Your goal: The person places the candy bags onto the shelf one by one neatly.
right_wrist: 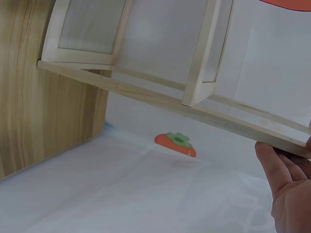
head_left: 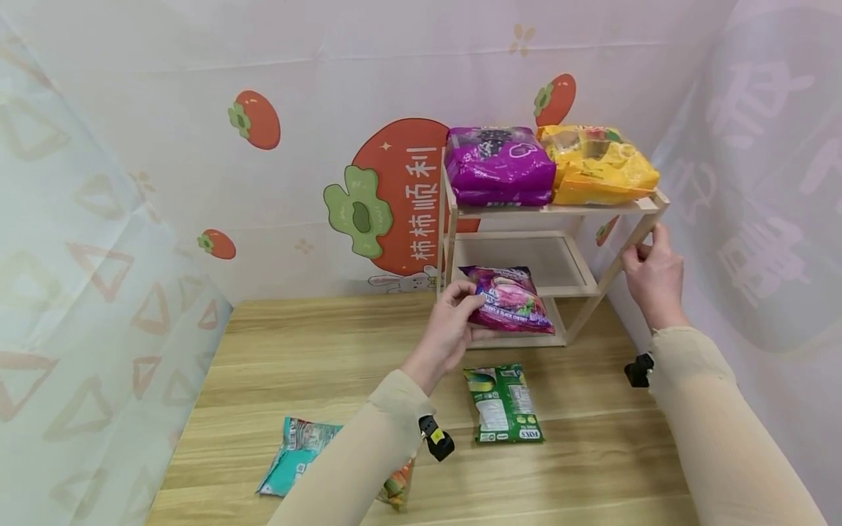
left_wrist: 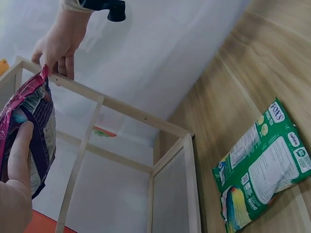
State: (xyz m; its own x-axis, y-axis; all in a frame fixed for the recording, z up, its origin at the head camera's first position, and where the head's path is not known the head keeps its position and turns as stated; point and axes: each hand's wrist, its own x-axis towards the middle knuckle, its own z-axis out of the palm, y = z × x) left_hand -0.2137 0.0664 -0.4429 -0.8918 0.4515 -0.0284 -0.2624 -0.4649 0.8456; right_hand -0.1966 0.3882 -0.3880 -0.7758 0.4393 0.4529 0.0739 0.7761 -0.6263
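Note:
My left hand [head_left: 450, 321] pinches a small purple candy bag [head_left: 509, 299] by its left edge, in front of the shelf's lower levels. In the left wrist view a finger presses on the back of that bag [left_wrist: 41, 131], beside its pink crimped edge. At the right side of the wooden shelf [head_left: 595, 288], my right hand [head_left: 658, 277] grips the front upright post, its fingers curled against the wood. The right wrist view shows this hand [right_wrist: 291, 187] at the post [right_wrist: 228, 125], with part of the hand cut off by the frame.
On the top level sit a large purple bag [head_left: 500, 168] and a yellow bag [head_left: 598, 166]. A green bag [head_left: 505, 405] lies on the table [head_left: 296, 365] before the shelf. A teal bag [head_left: 292, 456] and an orange-patterned bag [head_left: 397, 486] are partly behind my left arm.

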